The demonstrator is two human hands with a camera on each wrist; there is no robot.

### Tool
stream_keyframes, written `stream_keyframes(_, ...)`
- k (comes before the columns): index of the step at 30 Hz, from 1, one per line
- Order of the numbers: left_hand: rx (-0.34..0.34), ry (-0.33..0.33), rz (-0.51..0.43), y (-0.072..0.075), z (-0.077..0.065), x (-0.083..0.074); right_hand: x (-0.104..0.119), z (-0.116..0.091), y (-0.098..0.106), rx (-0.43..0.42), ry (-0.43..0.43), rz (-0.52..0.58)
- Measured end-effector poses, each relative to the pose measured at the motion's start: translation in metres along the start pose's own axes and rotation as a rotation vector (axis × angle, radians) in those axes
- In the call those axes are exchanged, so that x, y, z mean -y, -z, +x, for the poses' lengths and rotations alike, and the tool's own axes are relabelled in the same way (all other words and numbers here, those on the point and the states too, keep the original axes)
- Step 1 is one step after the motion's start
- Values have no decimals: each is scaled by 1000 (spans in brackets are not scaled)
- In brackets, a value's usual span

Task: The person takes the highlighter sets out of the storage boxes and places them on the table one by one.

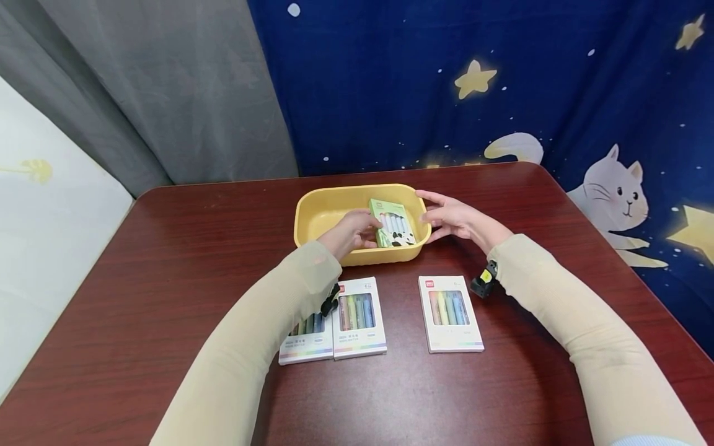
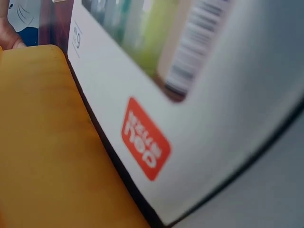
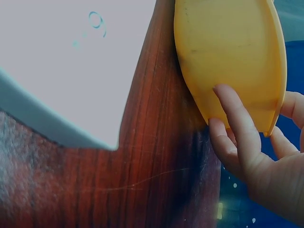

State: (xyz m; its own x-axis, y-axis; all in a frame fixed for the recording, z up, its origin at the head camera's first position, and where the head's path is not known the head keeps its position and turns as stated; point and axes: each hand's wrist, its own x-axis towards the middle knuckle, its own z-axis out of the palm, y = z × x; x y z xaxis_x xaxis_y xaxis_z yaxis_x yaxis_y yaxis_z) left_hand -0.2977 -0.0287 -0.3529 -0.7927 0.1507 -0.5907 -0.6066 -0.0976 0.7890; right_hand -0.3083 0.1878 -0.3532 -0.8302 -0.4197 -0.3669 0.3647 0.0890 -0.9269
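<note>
A yellow plastic tub point(image 1: 313, 198) stands toward the back of the table. Inside, at its right end, a green box of pens point(image 1: 395, 222) with a panda picture leans against the wall. My left hand point(image 1: 352, 230) reaches over the near rim and holds the box by its left edge. Around the tub's right end, my right hand point(image 1: 454, 217) has its fingers spread. The right wrist view shows fingertips point(image 3: 232, 102) against the tub's outer wall point(image 3: 228, 42).
Two white crayon boxes point(image 1: 359, 322) lie side by side before the tub, the left one partly under my left sleeve point(image 1: 279, 303). Another white crayon box point(image 1: 450, 316) lies to the right, near my right wrist. Curtains point(image 1: 390, 80) hang behind the table.
</note>
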Motion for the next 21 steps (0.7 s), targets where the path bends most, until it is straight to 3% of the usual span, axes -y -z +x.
stream_keyframes(11, -41, -35, -67, 5, -9, -10, 0, 0, -1, 6, 7, -3)
stream_keyframes(21, 3, -78, -92, 17, -26, -28, 1, -1, -2, 4, 7, 7)
